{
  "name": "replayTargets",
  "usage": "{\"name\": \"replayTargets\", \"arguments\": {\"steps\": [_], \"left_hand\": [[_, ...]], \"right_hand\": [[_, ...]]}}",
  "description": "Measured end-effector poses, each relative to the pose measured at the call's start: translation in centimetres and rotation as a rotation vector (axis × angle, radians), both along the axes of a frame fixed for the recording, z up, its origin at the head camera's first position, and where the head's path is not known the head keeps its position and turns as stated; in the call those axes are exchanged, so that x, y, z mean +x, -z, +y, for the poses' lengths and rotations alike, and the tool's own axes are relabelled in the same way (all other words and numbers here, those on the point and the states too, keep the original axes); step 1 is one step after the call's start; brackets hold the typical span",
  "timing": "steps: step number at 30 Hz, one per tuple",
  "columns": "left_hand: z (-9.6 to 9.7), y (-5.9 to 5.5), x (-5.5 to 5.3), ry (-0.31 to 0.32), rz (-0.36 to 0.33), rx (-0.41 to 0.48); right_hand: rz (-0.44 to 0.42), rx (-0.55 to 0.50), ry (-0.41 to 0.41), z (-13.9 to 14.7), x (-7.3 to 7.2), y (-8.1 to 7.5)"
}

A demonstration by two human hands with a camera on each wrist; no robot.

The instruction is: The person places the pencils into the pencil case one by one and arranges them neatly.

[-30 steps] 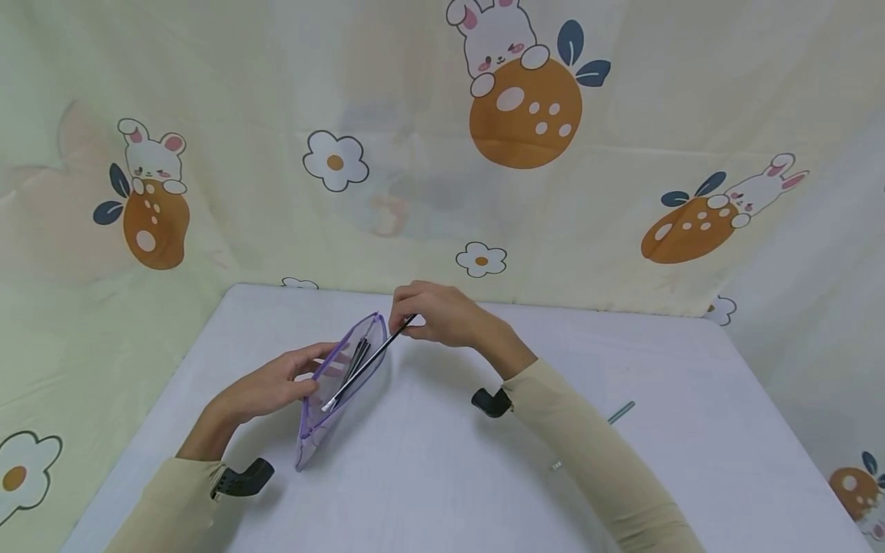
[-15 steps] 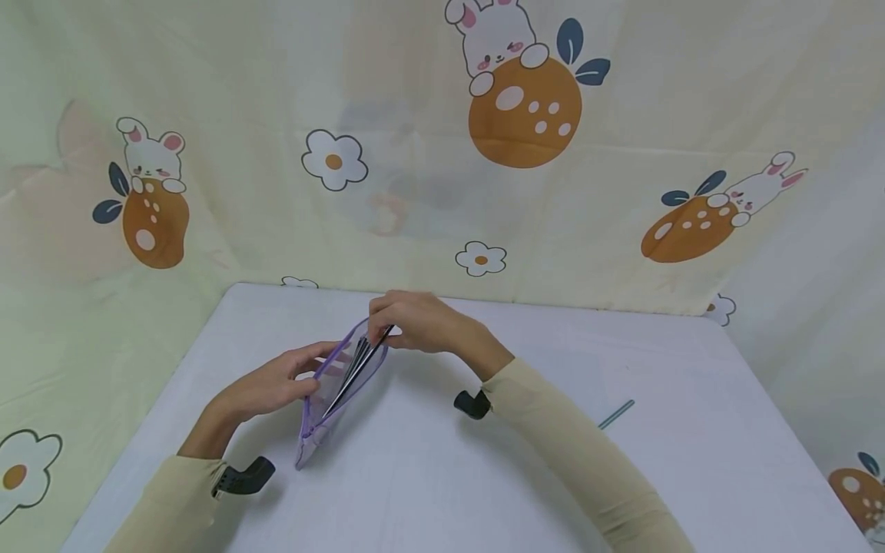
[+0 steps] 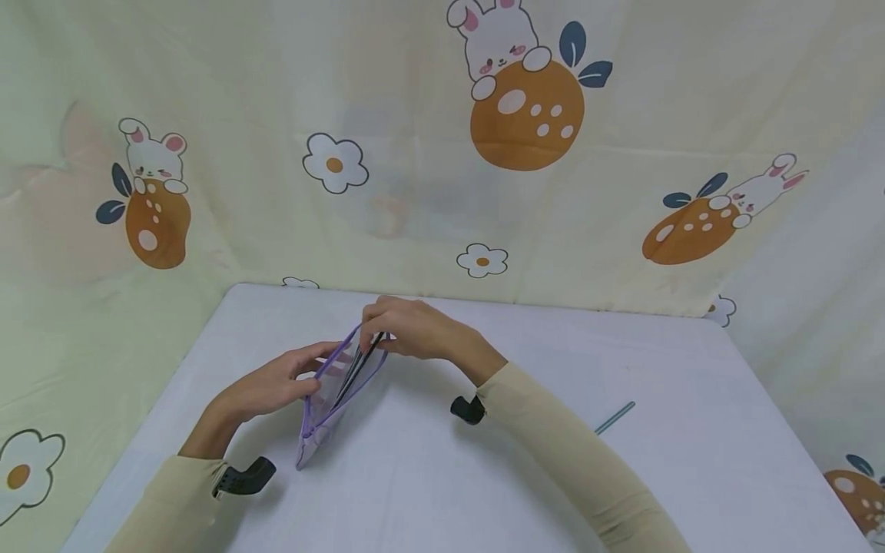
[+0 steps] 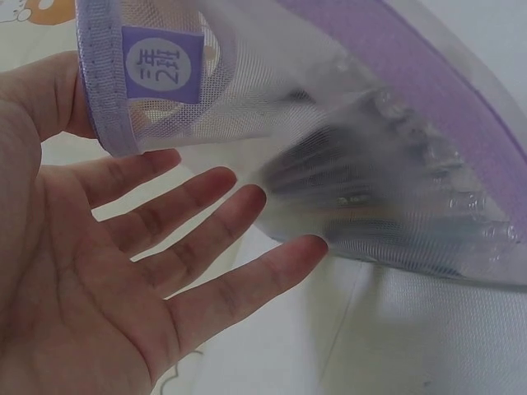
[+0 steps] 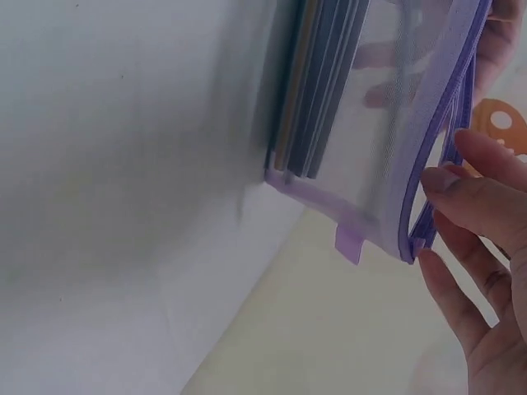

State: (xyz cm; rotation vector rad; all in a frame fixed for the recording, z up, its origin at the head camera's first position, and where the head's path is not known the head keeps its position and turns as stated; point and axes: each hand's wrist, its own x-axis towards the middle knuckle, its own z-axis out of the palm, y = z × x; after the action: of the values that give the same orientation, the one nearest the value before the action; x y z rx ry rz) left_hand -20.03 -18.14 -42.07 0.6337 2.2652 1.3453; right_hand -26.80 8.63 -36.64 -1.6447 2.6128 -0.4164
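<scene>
A see-through mesh pencil case [image 3: 309, 453] with purple zip edging leans upright, its mouth spread. My left hand [image 3: 271, 384] holds its near-left edge by the thumb, the other fingers stretched along the outside. Inside lie several slim dark pens [image 5: 321, 90], whose clear ends [image 4: 465, 202] show through the mesh. At the mouth, my right hand [image 3: 408, 326] pinches the upper end of a slim black pen [image 3: 351, 379], most of which is inside. In the right wrist view, the right thumb and fingers sit close around the zip edge and hide that end.
A thin teal stick [image 3: 615, 417] lies on the white table [image 3: 442, 491] to the right, partly hidden by the right sleeve [image 3: 574, 445]. Behind the table hangs a cream curtain [image 3: 408, 153] with rabbits and flowers.
My right hand has moved left and slightly down to the pencil case's mouth, sliding the black pen deeper inside. The left hand has stayed in place.
</scene>
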Motion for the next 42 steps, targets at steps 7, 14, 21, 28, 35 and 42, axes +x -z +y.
{"name": "replayTargets", "arguments": {"steps": [7, 14, 21, 28, 35, 42], "left_hand": [[-0.1, 0.0, 0.0, 0.003, 0.011, 0.010], [-0.1, 0.1, 0.1, -0.010, 0.026, -0.009], [-0.2, 0.2, 0.2, -0.008, 0.042, -0.009], [-0.2, 0.2, 0.2, -0.014, 0.046, -0.015], [-0.2, 0.4, 0.3, -0.005, 0.062, -0.023], [-0.3, 0.2, 0.2, -0.005, 0.067, -0.031]], "right_hand": [[0.020, -0.049, 0.028, 1.2, 0.0, -0.2], [-0.037, -0.060, 0.029, 4.4, 0.1, 0.0], [-0.161, -0.079, 0.054, 8.3, 0.6, 0.1], [-0.272, -0.054, 0.124, 12.5, 1.8, 0.1], [-0.355, -0.011, 0.186, 16.8, 3.2, 1.2], [-0.438, 0.008, 0.270, 20.8, 4.6, 3.1]]}}
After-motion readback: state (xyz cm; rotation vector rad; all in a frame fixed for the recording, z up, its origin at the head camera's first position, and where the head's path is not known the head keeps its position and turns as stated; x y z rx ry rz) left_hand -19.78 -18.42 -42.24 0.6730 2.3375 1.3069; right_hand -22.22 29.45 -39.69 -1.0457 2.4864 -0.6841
